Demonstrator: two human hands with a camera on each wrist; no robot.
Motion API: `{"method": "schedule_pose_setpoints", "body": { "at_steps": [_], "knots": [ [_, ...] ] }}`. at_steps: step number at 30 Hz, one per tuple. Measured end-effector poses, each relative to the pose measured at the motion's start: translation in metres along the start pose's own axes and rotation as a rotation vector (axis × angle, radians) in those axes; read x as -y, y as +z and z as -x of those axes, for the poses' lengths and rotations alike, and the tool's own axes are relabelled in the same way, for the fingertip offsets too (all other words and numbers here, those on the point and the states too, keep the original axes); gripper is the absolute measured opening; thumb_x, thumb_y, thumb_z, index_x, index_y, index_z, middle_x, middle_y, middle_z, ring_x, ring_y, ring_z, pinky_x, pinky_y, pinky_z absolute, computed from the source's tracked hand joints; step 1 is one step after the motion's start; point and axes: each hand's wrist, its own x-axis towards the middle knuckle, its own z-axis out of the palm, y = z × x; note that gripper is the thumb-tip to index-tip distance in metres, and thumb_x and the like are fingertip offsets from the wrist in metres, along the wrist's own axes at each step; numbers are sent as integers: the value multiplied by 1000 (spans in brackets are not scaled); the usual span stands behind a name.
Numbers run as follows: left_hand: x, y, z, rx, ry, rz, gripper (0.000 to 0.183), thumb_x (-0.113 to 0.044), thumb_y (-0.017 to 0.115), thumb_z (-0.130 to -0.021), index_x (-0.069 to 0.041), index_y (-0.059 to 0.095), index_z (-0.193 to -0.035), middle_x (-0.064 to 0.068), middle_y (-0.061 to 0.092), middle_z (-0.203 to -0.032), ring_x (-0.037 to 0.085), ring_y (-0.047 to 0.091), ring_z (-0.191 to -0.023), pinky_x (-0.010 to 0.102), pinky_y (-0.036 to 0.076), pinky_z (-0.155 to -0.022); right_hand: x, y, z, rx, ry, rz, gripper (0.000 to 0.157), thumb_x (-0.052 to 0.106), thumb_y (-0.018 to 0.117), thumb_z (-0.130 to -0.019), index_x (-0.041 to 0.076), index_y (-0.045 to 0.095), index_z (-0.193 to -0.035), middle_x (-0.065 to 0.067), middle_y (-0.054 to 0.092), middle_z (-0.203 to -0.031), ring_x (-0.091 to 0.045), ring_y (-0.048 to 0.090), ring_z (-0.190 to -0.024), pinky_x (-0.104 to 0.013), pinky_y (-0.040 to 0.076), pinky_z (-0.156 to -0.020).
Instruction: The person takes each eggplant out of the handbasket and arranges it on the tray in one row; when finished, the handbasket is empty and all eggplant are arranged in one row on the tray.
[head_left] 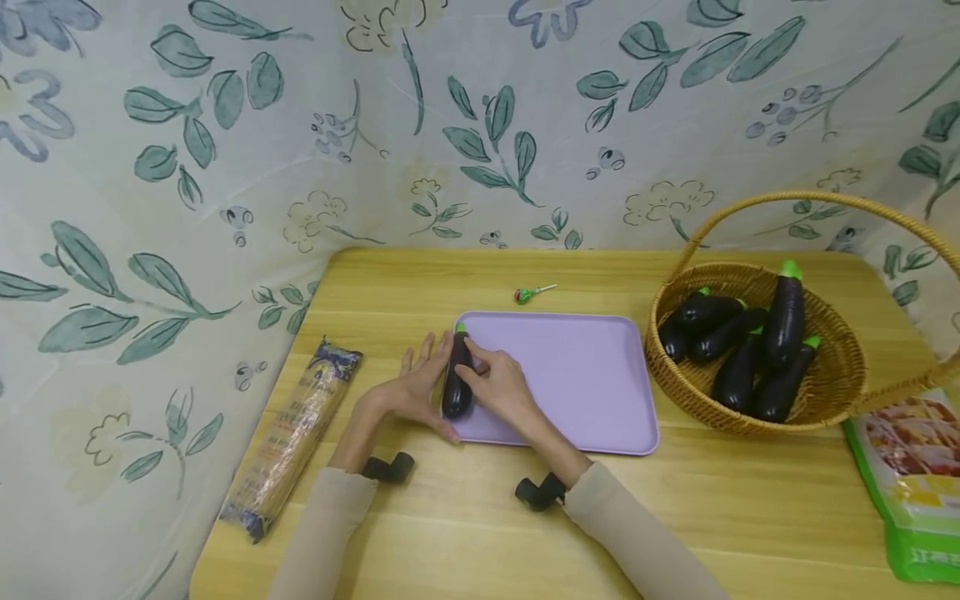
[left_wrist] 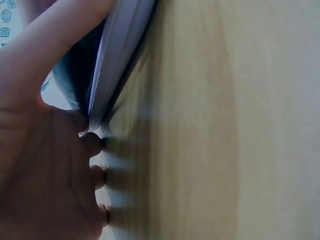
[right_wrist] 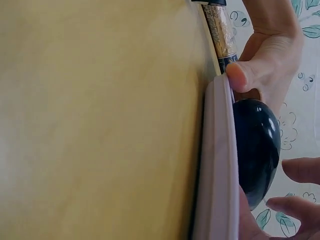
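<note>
A dark eggplant (head_left: 457, 379) with a green stem end lies lengthwise along the left side of a lilac tray (head_left: 573, 375). My left hand (head_left: 412, 387) spreads its fingers at the tray's left edge, beside the eggplant. In the right wrist view the left thumb (right_wrist: 237, 76) rests at the tray's front corner. My right hand (head_left: 501, 383) is over the eggplant from the right, with thumb and fingertips parted close to its skin. The right wrist view shows a small gap between the right thumb (right_wrist: 302, 170) and the eggplant.
A wicker basket (head_left: 840, 358) with a tall handle holds several eggplants at the right. A green food bag (head_left: 915, 492) lies beyond it. A long noodle packet (head_left: 296, 437) lies at the left, and a lollipop (head_left: 525, 294) behind the tray. Patterned fabric hangs behind the table.
</note>
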Motion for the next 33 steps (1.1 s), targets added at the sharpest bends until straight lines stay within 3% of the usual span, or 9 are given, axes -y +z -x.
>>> {"method": "schedule_pose_setpoints", "body": {
  "at_steps": [5, 11, 16, 23, 27, 33],
  "knots": [
    [-1, 0, 0, -2, 2, -6, 164, -58, 97, -57, -10, -18, -164, 11, -21, -172, 36, -26, -158, 63, -18, -126, 3, -9, 3, 18, -2, 99, 61, 35, 67, -100, 14, 49, -154, -19, 74, -109, -19, 60, -78, -28, 49, -65],
    [-1, 1, 0, -8, 14, 2, 165, -58, 97, -56, -9, -17, -164, 12, -21, -172, 36, -26, -158, 63, -18, -126, 8, -38, 13, 90, -11, 168, 67, 43, 62, -102, 21, 39, -161, -18, 68, -126, -28, 66, -110, -47, 58, -91],
    [1, 1, 1, -19, 20, 12, 166, -57, 98, -55, -8, -18, -163, 14, -21, -172, 38, -25, -158, 65, -17, -125, 17, -84, 24, 140, -24, 148, 71, 48, 59, -103, 22, 32, -163, -20, 64, -138, -34, 65, -124, -53, 58, -100],
    [-1, 0, 1, -3, 15, 2, 166, -57, 98, -56, -8, -20, -163, 13, -23, -172, 38, -27, -157, 64, -17, -125, 17, -157, 44, 88, -56, 216, 73, 52, 53, -105, 21, 25, -166, -20, 61, -144, -39, 61, -131, -58, 55, -104],
    [-2, -1, 2, 0, 17, 13, 165, -54, 98, -57, -7, -21, -162, 15, -23, -172, 39, -27, -157, 65, -17, -125, 14, -197, 57, 36, -17, 251, 74, 55, 49, -106, 23, 21, -166, -18, 59, -145, -40, 58, -133, -60, 53, -102],
    [-3, -1, 2, 1, 17, 8, 165, -55, 98, -58, -6, -20, -162, 15, -23, -172, 39, -26, -157, 65, -16, -125, -1, -252, 72, -27, 76, 260, 75, 60, 44, -105, 30, 13, -167, -22, 51, -152, -45, 46, -141, -69, 42, -106]
  ]
}}
